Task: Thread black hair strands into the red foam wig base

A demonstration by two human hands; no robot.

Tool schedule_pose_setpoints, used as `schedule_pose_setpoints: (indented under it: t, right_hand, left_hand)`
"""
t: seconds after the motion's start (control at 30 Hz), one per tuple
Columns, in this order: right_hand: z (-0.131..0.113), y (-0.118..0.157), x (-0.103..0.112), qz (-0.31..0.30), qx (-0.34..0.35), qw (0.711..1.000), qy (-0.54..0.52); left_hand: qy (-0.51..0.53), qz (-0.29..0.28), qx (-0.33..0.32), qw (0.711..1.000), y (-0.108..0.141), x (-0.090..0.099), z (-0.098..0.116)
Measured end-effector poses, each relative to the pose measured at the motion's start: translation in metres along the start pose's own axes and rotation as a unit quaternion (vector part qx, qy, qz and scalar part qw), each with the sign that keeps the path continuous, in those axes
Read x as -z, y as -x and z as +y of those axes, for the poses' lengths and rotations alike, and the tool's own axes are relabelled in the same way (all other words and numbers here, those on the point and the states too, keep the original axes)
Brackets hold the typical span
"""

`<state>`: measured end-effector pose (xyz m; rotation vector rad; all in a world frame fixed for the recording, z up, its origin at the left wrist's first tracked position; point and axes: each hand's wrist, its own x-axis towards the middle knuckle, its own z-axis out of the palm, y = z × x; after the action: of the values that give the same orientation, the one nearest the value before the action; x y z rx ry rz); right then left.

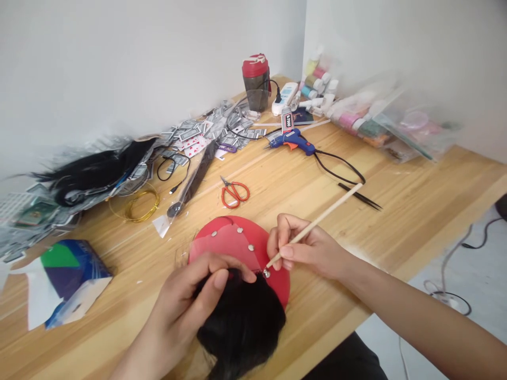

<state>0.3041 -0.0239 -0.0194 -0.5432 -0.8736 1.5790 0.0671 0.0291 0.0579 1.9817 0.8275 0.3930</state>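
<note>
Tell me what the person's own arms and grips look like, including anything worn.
The left grip and right grip are human hands, without gloves or visible rings. The left forearm and right forearm show no sleeve, watch, bracelet, cable or clear marking.

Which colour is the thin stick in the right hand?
Pale beige; the stick shows best in the head view.

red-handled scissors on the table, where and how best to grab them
Probably by the red handle loops, coming from the near right: the scissors lie flat, loops toward that side, blades pointing to the far left.
</note>
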Motion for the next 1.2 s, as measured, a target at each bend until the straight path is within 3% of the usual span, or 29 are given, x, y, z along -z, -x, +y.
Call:
schedule_pose_setpoints:
  t: [0.17, 0.53, 1.2]
  right_hand:
    - [-0.002, 0.004, -0.007, 0.020, 0.010, 0.998, 0.055]
    - [-0.001, 0.010, -0.016, 0.032, 0.111, 0.981, 0.157]
    - [-0.004, 0.009, -0.012, 0.004, 0.056, 0.993, 0.101]
  left_hand:
    - [0.063, 0.054, 0.035, 0.996, -0.004, -0.003, 0.000]
    - [0.104, 0.060, 0.054, 0.991, -0.004, -0.006, 0.003]
    - [0.072, 0.068, 0.045, 0.994, -0.007, -0.007, 0.005]
